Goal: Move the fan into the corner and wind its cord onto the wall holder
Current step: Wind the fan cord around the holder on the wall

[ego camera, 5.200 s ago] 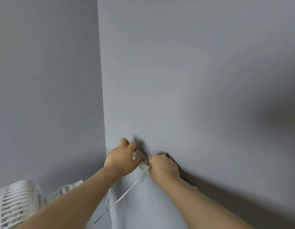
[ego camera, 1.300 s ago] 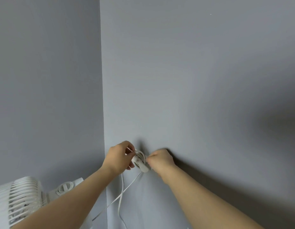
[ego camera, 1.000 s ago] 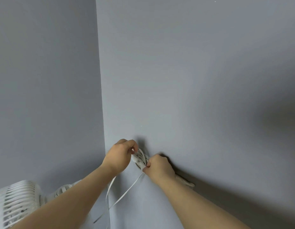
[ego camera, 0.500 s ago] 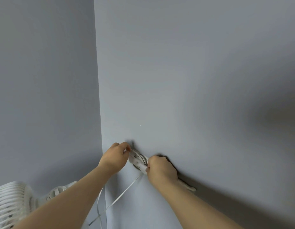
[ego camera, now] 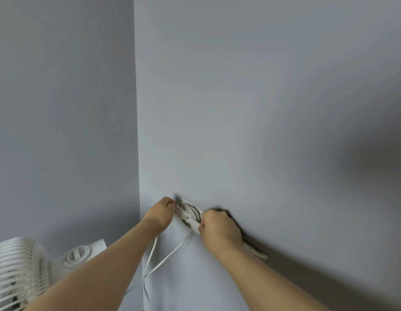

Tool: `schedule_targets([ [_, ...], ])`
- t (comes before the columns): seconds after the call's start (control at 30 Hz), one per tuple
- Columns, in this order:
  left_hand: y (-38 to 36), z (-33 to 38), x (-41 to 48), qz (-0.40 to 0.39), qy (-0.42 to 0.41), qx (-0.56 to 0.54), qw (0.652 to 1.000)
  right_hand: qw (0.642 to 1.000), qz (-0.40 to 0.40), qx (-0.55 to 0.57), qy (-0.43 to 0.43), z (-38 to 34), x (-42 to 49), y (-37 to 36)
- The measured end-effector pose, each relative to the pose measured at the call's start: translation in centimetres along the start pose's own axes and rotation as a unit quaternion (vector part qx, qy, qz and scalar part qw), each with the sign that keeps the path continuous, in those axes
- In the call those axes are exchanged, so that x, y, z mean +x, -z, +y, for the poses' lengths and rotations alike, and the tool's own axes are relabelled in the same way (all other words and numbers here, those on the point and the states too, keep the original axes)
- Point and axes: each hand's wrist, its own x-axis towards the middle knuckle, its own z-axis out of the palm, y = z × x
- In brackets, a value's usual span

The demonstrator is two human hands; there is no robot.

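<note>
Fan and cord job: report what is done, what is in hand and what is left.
Done: the fan stands by the corner at lower left. In hand: several loops of cord sit on the wall holder; the left hand pinches the cord beside it, and the right hand grips at the holder's lower end. Left: two slack strands hang below and need winding on.

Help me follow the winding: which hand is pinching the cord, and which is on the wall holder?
The left hand pinches the cord, nearer the corner. The right hand presses against the wall holder, its grip over the lower end.
</note>
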Motion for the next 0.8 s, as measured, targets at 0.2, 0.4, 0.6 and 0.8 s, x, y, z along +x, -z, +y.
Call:
schedule_targets([
  [0.2, -1.3, -1.1, -0.2, -0.040, 0.040, 0.009, 0.998, 1.000, -0.005, -0.002, 0.004, 0.0, 0.0, 0.1],
  [0.4, -1.3, -1.6, -1.8, -0.055, 0.038, 0.031, 0.997, 1.000, 0.001, -0.010, -0.002, -0.1, -0.2, -0.2],
  [0.6, -1.6, -1.9, -2.8, -0.052, 0.052, -0.034, 0.997, 0.999, 0.046, 0.021, 0.008, 0.2, -1.1, -0.8],
  [0.8, -2.0, -0.8, -4.0, -0.057, 0.085, -0.155, 0.983, 0.992, 0.027, -0.079, 0.099, 0.6, -3.1, -1.2],
])
